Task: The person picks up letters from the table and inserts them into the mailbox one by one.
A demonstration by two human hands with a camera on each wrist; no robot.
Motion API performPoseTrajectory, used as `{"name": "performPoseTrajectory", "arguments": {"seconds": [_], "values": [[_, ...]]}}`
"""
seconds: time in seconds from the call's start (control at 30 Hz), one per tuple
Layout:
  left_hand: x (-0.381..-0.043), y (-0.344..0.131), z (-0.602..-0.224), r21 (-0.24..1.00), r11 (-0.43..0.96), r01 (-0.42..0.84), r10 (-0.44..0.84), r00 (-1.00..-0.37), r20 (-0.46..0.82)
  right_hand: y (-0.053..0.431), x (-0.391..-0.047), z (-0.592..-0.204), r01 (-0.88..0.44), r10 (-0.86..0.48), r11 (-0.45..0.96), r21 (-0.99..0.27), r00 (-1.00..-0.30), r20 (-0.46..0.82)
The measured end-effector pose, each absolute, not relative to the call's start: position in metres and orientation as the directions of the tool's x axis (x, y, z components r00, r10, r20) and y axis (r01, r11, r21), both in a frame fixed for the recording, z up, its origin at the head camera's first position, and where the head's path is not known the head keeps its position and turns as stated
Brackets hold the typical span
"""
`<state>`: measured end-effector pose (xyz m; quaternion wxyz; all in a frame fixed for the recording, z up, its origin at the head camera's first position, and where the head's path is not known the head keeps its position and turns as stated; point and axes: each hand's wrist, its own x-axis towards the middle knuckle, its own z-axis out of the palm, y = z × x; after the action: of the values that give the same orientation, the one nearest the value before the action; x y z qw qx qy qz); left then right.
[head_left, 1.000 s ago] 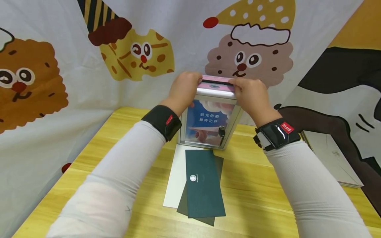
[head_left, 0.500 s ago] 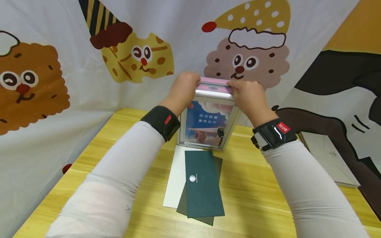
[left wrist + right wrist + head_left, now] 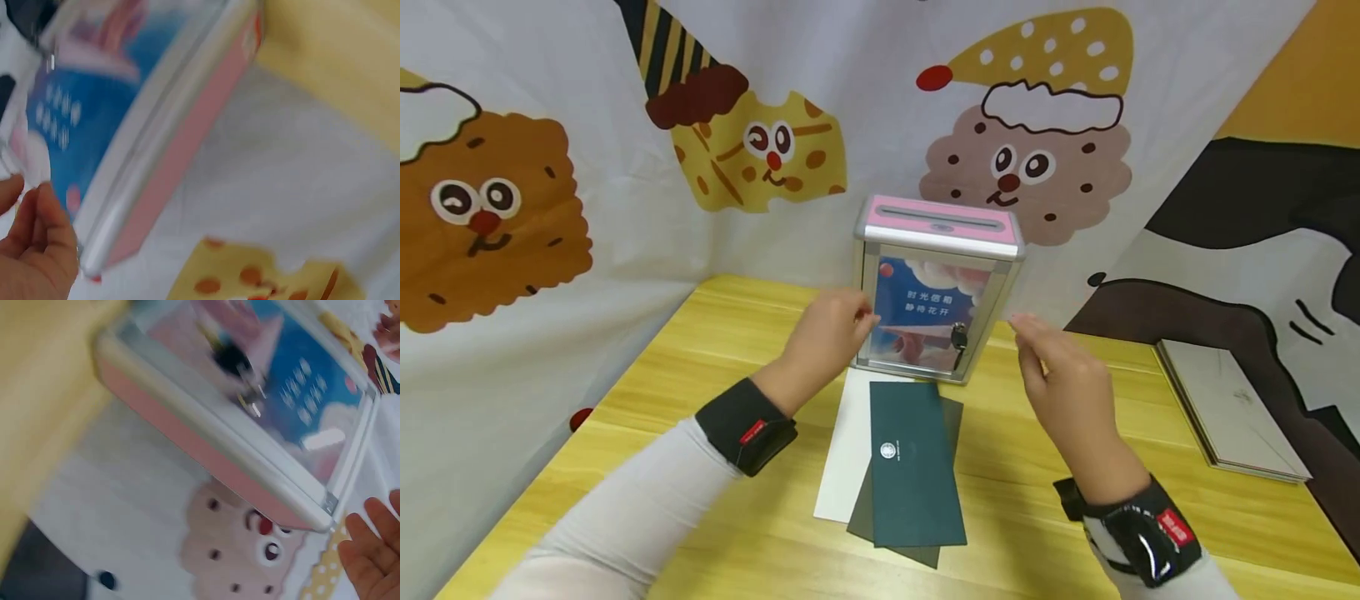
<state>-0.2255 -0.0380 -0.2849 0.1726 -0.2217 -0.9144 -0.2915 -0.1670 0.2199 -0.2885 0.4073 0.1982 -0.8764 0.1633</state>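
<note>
A letter box (image 3: 928,304) with silver edges, a pink top and a clear front stands upright at the back of the table. Its top has a long narrow slot (image 3: 940,218), and a lock with keys (image 3: 958,336) hangs on the front. My left hand (image 3: 822,346), fingers loosely curled, is in front of the box's left side and holds nothing. On the right, my right hand (image 3: 1067,387) is apart from the box, fingers relaxed, also without anything. Before the box lie a dark green envelope (image 3: 917,467), a greyish one (image 3: 917,557) beneath it and a white one (image 3: 838,458).
A stack of pale flat boards or books (image 3: 1232,408) lies at the right of the wooden table (image 3: 1060,533). Behind stands a white cloth (image 3: 880,100) printed with cartoon cookies and cheese, close against the table's back edge.
A dark strip in the slot, between my fingers a second ago, no longer shows. Both hands have let go of the box top and moved down and apart toward me.
</note>
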Motion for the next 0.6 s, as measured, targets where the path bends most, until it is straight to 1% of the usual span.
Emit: {"name": "performPoseTrajectory", "arguments": {"seconds": [0.07, 0.13, 0.27, 0.33, 0.47, 0.6], "values": [[-0.217, -0.037, -0.305, 0.491, 0.755, 0.435, 0.305, -0.895, 0.324, 0.222, -0.152, -0.308, -0.445, -0.193, 0.880, -0.167, -0.655, 0.731], [-0.211, -0.034, -0.323, 0.515, 0.770, 0.375, 0.302, -0.927, 0.223, 0.223, -0.139, -0.328, -0.409, -0.177, 0.889, -0.207, -0.722, 0.669], [-0.202, -0.025, -0.351, 0.537, 0.794, 0.287, 0.289, -0.954, 0.082, 0.222, -0.124, -0.359, -0.338, -0.162, 0.905, -0.260, -0.836, 0.525], [-0.199, -0.019, -0.362, 0.536, 0.806, 0.250, 0.274, -0.961, 0.036, 0.221, -0.120, -0.369, -0.295, -0.144, 0.910, -0.290, -0.882, 0.448], [-0.196, -0.007, -0.381, 0.483, 0.859, 0.170, 0.233, -0.970, -0.072, 0.217, -0.118, -0.378, -0.205, -0.096, 0.918, -0.339, -0.946, 0.311], [-0.195, 0.000, -0.395, 0.419, 0.901, 0.118, 0.188, -0.974, -0.130, 0.213, -0.118, -0.379, -0.154, -0.072, 0.923, -0.352, -0.969, 0.234]]}}
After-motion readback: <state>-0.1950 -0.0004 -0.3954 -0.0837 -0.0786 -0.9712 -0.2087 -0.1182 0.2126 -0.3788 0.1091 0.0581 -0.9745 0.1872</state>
